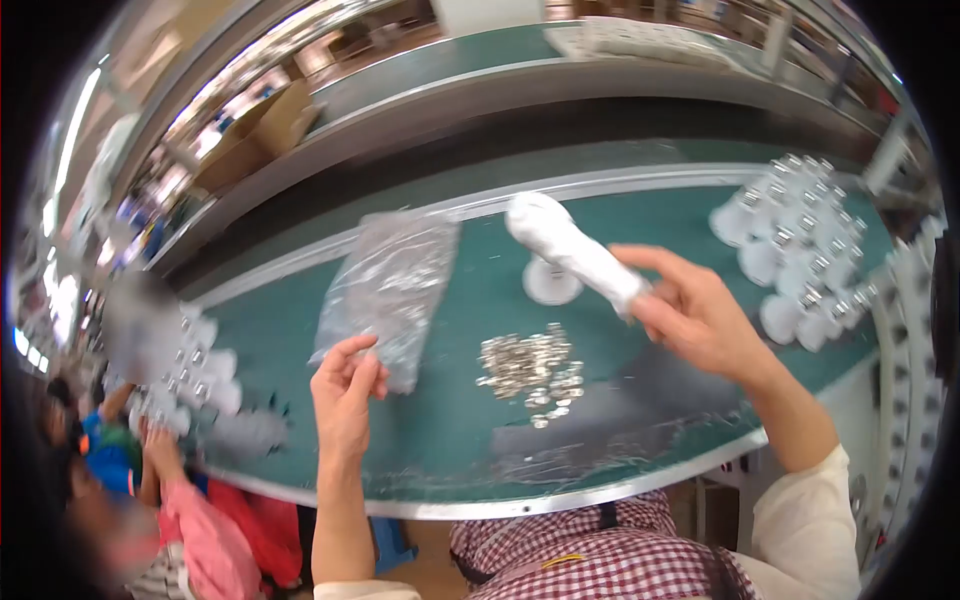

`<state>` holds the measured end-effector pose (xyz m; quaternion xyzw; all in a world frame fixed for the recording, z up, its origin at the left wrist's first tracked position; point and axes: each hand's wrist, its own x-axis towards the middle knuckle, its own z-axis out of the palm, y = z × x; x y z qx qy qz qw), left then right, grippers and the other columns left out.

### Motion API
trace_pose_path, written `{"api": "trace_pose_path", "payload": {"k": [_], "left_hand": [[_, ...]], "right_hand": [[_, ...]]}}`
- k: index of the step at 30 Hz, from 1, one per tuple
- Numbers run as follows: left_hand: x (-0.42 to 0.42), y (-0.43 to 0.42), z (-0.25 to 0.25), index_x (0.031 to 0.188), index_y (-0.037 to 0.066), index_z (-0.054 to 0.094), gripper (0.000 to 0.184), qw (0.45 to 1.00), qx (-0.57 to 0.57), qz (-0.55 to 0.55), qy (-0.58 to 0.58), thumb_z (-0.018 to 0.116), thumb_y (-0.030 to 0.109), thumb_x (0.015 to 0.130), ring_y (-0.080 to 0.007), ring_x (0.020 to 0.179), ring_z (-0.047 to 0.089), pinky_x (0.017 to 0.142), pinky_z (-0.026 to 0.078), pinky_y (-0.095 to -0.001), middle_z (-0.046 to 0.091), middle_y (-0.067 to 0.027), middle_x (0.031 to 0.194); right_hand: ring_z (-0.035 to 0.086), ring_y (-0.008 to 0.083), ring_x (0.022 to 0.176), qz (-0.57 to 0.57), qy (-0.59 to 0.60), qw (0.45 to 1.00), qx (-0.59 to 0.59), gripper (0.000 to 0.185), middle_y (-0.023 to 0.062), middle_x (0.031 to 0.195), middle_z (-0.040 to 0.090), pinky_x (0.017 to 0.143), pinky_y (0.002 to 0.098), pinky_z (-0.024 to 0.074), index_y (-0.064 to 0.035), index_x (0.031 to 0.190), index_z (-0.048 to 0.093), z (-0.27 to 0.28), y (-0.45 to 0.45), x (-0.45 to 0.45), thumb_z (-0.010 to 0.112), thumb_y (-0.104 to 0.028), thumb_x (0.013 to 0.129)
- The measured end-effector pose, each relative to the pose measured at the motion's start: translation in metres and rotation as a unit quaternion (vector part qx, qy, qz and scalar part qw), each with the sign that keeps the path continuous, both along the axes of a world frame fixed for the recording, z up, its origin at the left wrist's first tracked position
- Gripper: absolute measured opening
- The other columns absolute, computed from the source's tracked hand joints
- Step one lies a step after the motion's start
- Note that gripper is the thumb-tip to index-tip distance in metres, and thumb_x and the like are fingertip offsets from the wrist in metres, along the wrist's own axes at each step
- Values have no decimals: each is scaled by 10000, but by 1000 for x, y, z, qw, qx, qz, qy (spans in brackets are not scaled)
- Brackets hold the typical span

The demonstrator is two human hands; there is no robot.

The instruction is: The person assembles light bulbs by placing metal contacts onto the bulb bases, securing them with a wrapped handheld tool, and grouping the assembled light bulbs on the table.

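Observation:
A long white object [575, 250] with a rounded end, perhaps wrapped, is pinched in my right hand [690, 310] above the green work surface [450, 440]. Under it a round white piece [552, 282] lies on the surface. My left hand [347, 390] is raised at the near end of a clear plastic bag [392, 285], its fingers curled and partly apart; nothing shows in them. Between my hands is a pile of small shiny metal parts [530, 370].
White bulb-like pieces with metal ends [800, 245] are grouped at the right, and more [200, 375] at the left. A co-worker in a pink sleeve [205, 535] sits at the left. Behind are a raised ledge [480, 85] and a cardboard box [258, 135].

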<state>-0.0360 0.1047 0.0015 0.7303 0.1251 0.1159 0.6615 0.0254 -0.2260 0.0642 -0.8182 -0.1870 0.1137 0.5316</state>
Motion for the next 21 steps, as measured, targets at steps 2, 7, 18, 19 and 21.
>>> {"api": "trace_pose_path", "payload": {"k": [2,7,18,19,21], "left_hand": [[-8,28,-9,1034,-13,553,199,997,32,42,-53,541,60,849,-62,548,458,496,357,-197,525,-5,659],[-37,134,-22,1118,-2,488,368,931,161,319,-75,625,111,797,-89,600,480,550,397,-233,529,-22,729],[-43,297,-52,1084,-15,558,663,780,321,529,93,747,407,609,-314,951,574,838,423,-380,605,-209,1013],[-43,297,-52,1084,-15,558,663,780,319,531,92,747,407,609,-314,951,574,838,423,-380,605,-209,1013],[-44,293,-48,997,-21,610,607,772,327,538,88,746,425,607,-313,916,597,814,438,-381,630,-209,949]], "right_hand": [[343,48,413,15,270,953,138,365,0,611,458,366,184,270,-95,1252,430,-17,22,-3,479,-120,892],[272,1,398,-91,481,800,347,328,-27,614,379,297,141,204,-113,1237,420,-82,36,25,455,-155,913],[312,21,386,-272,349,730,521,189,4,653,460,273,153,237,-13,903,466,-145,-88,80,482,-201,920],[308,19,388,-265,327,748,514,183,6,658,471,279,150,242,-8,922,470,-147,-99,82,477,-191,923],[305,17,390,-291,301,758,500,178,4,659,472,282,148,241,-7,925,471,-146,-103,85,477,-185,923]]}}
